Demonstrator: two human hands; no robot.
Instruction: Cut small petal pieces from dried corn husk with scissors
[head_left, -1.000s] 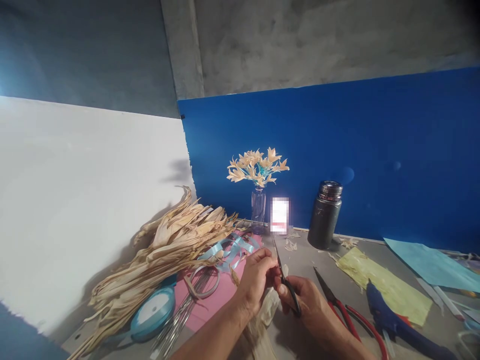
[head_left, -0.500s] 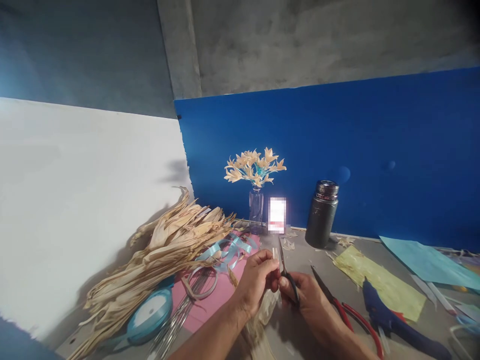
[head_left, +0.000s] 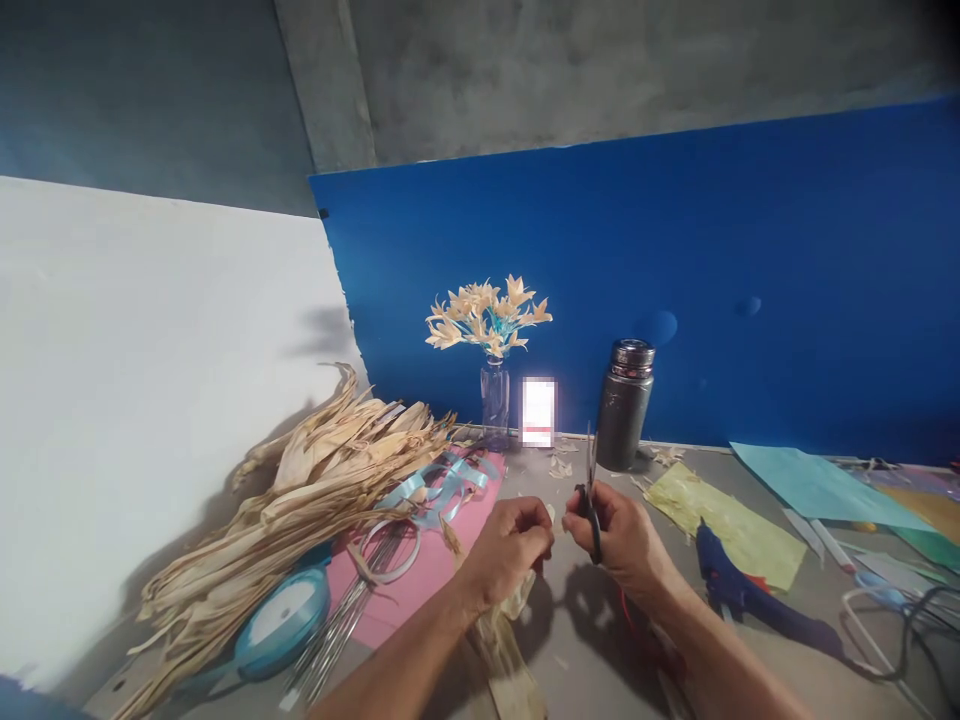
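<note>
My left hand [head_left: 512, 545] is closed in a pinch on a small pale piece of corn husk [head_left: 550, 513]. More husk [head_left: 504, 640] hangs below that hand onto the table. My right hand [head_left: 624, 540] grips small black scissors [head_left: 591, 490], blades pointing straight up, just right of the pinched husk. The two hands are close together over the grey table [head_left: 585, 640].
A pile of dried corn husks [head_left: 300, 500] lies at left on pink paper [head_left: 420, 580], with blue ribbon [head_left: 442, 490], a ribbon spool [head_left: 285, 620] and wires [head_left: 337, 630]. Behind stand a vase of husk flowers [head_left: 491, 345] and a dark bottle [head_left: 624, 405]. A blue glue gun [head_left: 742, 590] and coloured papers [head_left: 724, 520] lie at right.
The view has shifted right and up. My right hand lifted the scissors from a slant to upright and moved away from the husk in my left hand.
</note>
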